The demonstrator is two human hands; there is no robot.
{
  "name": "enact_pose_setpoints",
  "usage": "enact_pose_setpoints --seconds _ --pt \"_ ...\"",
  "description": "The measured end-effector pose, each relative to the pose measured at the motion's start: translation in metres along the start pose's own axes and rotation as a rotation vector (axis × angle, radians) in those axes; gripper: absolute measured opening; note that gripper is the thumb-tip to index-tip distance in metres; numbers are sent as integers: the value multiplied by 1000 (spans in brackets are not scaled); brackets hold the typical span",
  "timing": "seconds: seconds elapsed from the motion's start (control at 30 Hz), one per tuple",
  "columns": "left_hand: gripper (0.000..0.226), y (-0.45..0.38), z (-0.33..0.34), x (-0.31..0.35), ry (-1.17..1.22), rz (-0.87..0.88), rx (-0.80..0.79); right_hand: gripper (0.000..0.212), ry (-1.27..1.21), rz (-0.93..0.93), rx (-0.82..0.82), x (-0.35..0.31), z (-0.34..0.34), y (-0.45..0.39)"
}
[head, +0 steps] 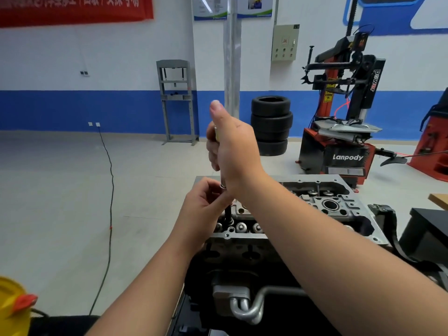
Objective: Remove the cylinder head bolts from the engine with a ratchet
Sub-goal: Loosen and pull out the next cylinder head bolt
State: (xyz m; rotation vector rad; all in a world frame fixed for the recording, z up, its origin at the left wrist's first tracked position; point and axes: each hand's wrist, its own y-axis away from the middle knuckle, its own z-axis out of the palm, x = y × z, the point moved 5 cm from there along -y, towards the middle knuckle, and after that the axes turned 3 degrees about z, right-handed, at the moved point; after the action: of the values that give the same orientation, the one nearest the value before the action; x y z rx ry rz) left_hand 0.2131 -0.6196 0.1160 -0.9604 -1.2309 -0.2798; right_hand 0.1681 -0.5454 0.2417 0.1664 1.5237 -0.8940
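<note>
Right hand (232, 146) is closed around a tool handle, thumb extended upward; a strip of yellow grip shows at the near side of the fist, and this is judged to be the ratchet (216, 135) or its driver handle, largely hidden. Left hand (203, 204) sits directly beneath, fingers curled and pinching the dark extension shaft (228, 212) just below a bright metal collar.

Shaft runs near vertical, its lower end entering the cylinder head (322, 204) at the left end of that casting, close to the near edge. Bolt itself cannot be seen; it is judged to lie straight down the shaft's axis from both hands, seated in its bore. Left hand is the nearer to it.

Engine (242, 270) stands below the head, with a silver pipe at its near face. Head remains seated, so removal is judged incomplete at this position.

Background: stacked tyres (271, 124) and a tyre changer (344, 132) on the floor beyond.
</note>
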Motion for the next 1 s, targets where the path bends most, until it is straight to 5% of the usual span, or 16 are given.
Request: enact_pose_setpoints --seconds 0.13,0.23,0.33,0.67,0.83,1.0 --pt "33 3 0 1 13 -4 -97 34 -25 133 -178 -1 -3 -9" --pt "29 2 3 4 -10 22 -70 28 112 89 1 -1 -6 -10" --pt "13 1 2 6 -4 53 11 45 180 61 95 5 -3 -5" --pt "34 3 2 3 -28 9 -116 36 -54 127 -187 7 3 -5" --pt "15 0 2 4 -20 30 -1 26 39 7 51 5 -2 -1" --pt "17 0 0 1 11 35 -51 40 3 12 59 5 1 0"
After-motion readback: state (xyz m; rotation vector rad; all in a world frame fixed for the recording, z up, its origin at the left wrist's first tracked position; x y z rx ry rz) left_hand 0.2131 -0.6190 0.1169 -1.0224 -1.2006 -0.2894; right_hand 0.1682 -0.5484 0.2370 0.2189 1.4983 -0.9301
